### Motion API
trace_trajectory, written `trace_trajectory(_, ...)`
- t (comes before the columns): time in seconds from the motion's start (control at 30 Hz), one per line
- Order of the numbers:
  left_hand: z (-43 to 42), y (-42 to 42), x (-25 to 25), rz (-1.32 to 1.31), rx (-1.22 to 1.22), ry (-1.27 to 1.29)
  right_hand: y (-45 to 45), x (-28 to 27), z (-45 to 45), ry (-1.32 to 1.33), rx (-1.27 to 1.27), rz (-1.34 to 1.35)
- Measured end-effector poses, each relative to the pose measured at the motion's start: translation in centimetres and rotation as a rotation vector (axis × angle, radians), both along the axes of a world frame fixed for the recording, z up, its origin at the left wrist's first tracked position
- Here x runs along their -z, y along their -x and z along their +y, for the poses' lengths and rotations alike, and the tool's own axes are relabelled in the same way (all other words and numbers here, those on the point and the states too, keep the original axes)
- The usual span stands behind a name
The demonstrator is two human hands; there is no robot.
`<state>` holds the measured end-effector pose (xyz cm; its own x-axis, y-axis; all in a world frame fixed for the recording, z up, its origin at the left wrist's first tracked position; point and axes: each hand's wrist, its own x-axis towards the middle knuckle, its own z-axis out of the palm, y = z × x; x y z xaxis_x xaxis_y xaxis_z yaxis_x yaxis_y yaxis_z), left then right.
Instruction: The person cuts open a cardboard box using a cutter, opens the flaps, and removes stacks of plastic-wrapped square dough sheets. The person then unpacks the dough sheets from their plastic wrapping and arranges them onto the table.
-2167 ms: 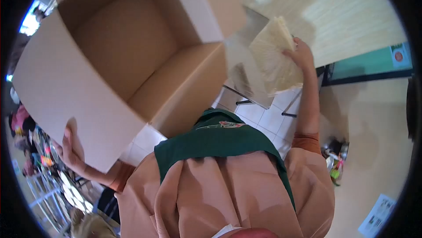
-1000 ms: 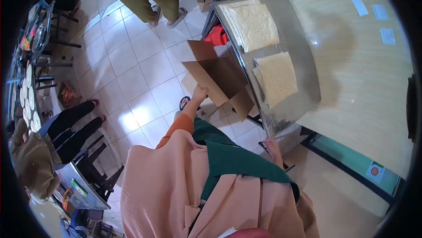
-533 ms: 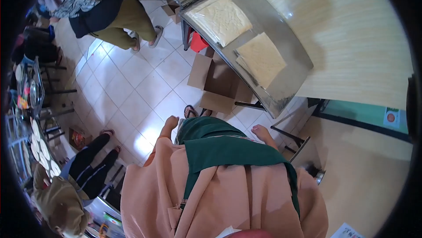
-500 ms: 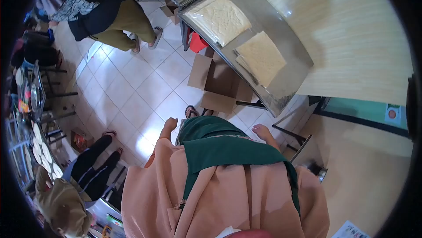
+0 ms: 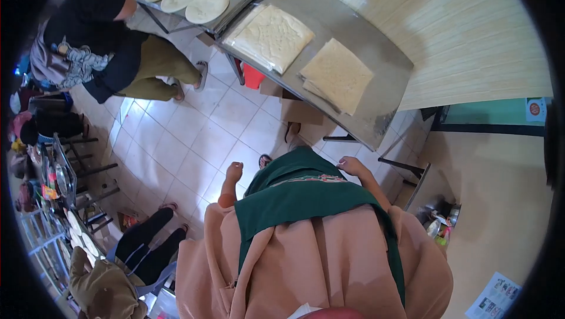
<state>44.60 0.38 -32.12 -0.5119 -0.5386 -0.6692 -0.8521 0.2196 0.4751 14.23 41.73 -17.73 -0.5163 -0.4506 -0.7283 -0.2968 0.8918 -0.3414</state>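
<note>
Overhead view of a worker and a bench (image 5: pixel 385 120). The left hand (image 5: pixel 234 173) hung beside the green apron (image 5: pixel 306 204), its fingers loosely folded; nothing showed in it, though the palm side was hidden, so its exact opening could not be told. The right hand (image 5: pixel 353 166) hung at the apron's other side, half open with the fingers bent, apparently empty, and was nearest to the bench's lower corner. Two flat stacks lay side by side on the bench: a pale stack (image 5: pixel 272 36) in clear wrap, near the end that met a second bench (image 5: pixel 232 10), and a browner stack (image 5: pixel 338 75), nearer the right hand, its lower sheets jutting out unevenly. Round discs (image 5: pixel 207 7) lay in rows on the second bench. A carton (image 5: pixel 301 111) stood partly hidden beneath the first bench's edge, with a red object (image 5: pixel 253 76) close by. One co-worker (image 5: pixel 100 13), in a black top and olive trousers, stood beside the second bench; another (image 5: pixel 106 283), in a tan head covering, appeared at lower left. Pale tiles (image 5: pixel 200 130) covered the floor.
</note>
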Motion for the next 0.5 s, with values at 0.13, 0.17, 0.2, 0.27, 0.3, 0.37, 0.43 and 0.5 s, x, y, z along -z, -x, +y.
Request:
trace_trajectory(0.13, -0.4, 3.0, 1.6, 0.013, 0.025, -0.121, 6.3, -0.5, -3.4, 0.269, 0.126, 0.116)
trace_trajectory(0.17, -0.8, 4.0, 1.1, -0.030, 0.185, -0.128, 8.4, -1.0, -4.4, 0.322, 0.191, 0.168)
trace_trajectory(0.2, -1.3, 5.6, -1.1, -0.075, 0.342, -0.130, 10.6, -2.0, -5.9, 0.377, 0.254, 0.220)
trace_trajectory(0.27, -1.4, 6.4, 1.0, -0.048, 0.319, -0.001, 15.3, -3.4, -8.3, 0.473, 0.362, 0.293)
trace_trajectory(0.3, -1.2, 8.7, -1.8, -0.058, 0.220, -0.034, 17.6, -3.6, -9.3, 0.512, 0.408, 0.312)
trace_trajectory(0.37, -1.8, 13.5, -5.1, -0.021, 0.195, -0.037, 21.5, -3.3, -10.9, 0.589, 0.495, 0.357)
trace_trajectory(0.43, -3.0, 17.5, -6.4, 0.057, 0.352, 0.010, 24.8, -2.9, -11.8, 0.544, 0.554, 0.335)
trace_trajectory(0.5, -3.2, 22.0, -8.7, 0.197, 0.243, 0.122, 27.0, -1.8, -11.7, 0.425, 0.630, 0.460)
